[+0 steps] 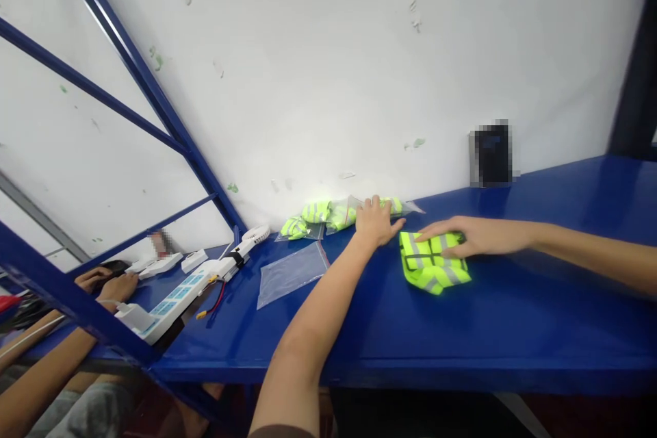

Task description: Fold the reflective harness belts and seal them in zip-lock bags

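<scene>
A folded yellow-green reflective vest (pixel 431 261) with silver bands and dark trim lies on the blue tabletop. My right hand (pixel 465 236) grips its upper right part, fingers across the top and thumb on the near side. Against the wall is a row of similar vests in clear zip bags (pixel 341 214). My left hand (pixel 377 222) reaches onto the right end of that row, palm down, fingers apart and thumb out to the side; its fingertips touch the bags. To the left of my left forearm a clear zip bag (pixel 292 275) lies flat with nothing visible inside.
A long white power strip (pixel 187 294) runs along the left side, with a yellow-tipped cable (pixel 215 298) and a white handheld fan (pixel 254 236) nearby. Blue frame posts (pixel 174 120) rise at left; beyond them another person's hands (pixel 118 287) work. A blurred dark box (pixel 493 156) stands against the wall.
</scene>
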`<action>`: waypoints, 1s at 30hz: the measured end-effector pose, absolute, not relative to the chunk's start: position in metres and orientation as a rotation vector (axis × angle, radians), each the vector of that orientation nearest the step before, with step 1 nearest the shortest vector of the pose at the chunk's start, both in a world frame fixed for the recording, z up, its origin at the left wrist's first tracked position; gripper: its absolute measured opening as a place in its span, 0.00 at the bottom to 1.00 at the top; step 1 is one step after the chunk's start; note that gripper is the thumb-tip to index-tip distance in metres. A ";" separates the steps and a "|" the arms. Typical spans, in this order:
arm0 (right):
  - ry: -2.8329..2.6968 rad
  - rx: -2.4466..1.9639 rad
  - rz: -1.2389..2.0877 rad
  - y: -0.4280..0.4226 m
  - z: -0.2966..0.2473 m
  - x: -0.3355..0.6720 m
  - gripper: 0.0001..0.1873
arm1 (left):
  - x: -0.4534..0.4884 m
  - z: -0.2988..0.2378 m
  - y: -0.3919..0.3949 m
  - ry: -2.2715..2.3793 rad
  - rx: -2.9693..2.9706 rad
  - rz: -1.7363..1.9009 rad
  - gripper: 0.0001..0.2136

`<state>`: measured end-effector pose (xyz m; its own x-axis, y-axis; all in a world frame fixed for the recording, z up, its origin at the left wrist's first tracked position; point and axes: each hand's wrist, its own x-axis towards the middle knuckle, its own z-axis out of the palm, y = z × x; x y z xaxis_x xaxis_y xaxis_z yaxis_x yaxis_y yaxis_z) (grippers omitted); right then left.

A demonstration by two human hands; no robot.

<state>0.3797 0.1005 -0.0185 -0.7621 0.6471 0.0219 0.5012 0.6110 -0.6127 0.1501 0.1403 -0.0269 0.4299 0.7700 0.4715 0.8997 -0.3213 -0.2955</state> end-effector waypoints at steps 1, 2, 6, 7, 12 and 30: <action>-2.583 -0.923 0.889 0.103 -0.021 0.376 0.30 | 0.149 -0.027 0.140 -1.403 -2.177 -0.357 0.24; -2.566 -0.909 0.905 0.106 -0.023 0.373 0.31 | 0.146 -0.026 0.137 -1.398 -2.181 -0.393 0.23; -2.538 -0.853 0.910 0.117 -0.028 0.351 0.32 | 0.117 -0.015 0.110 -1.371 -2.341 -0.618 0.19; -2.544 -0.832 0.896 0.119 -0.028 0.344 0.32 | 0.108 -0.013 0.101 -1.308 -2.475 -0.648 0.18; -2.461 -0.660 0.588 0.126 -0.035 0.311 0.35 | 0.066 -0.025 0.065 -1.162 -2.904 -0.760 0.18; -2.443 -0.640 0.259 0.110 -0.053 0.308 0.25 | 0.057 -0.040 0.060 -1.317 -2.915 -0.800 0.26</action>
